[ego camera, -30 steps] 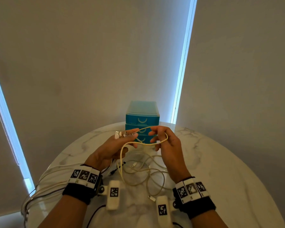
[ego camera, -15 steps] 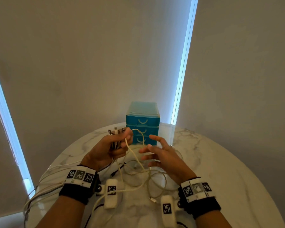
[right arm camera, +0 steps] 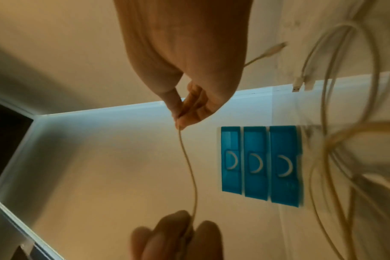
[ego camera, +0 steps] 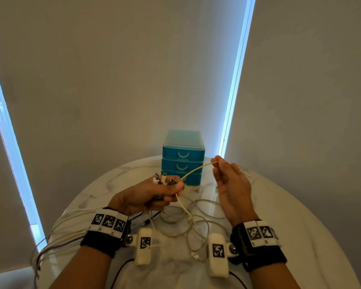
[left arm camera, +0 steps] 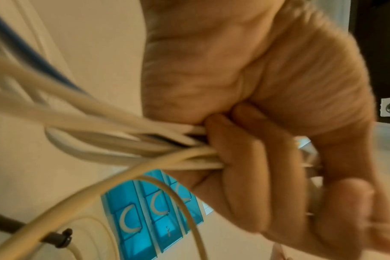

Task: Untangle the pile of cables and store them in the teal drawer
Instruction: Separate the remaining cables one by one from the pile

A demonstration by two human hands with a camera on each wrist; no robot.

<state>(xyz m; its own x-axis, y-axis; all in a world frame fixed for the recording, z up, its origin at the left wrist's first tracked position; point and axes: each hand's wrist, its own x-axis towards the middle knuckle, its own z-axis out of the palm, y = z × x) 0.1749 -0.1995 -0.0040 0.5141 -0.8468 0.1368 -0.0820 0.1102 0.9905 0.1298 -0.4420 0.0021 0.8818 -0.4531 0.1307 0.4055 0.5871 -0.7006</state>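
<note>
My left hand (ego camera: 154,193) grips a bundle of cable ends (ego camera: 164,180), whose plugs stick up out of the fist; the left wrist view shows several pale cables (left arm camera: 145,140) entering the curled fingers (left arm camera: 245,158). My right hand (ego camera: 229,182) pinches a cream cable (ego camera: 196,170) between thumb and fingertips (right arm camera: 183,112), raised to the right of the left hand. That cable runs taut between both hands. Loose loops of cable (ego camera: 188,222) lie on the marble table (ego camera: 300,215) below. The teal drawer unit (ego camera: 182,157) stands behind the hands, its three drawers closed.
Several white cables (ego camera: 50,232) trail off the table's left edge. A black cable (ego camera: 121,272) runs along the near edge. Wall and window blinds stand close behind the round table. Bare marble lies to the right of my hands.
My right hand, which was open half a second ago, has pinched the cream cable and drawn it up and to the right. My left hand keeps hold of the bundle of cable ends.
</note>
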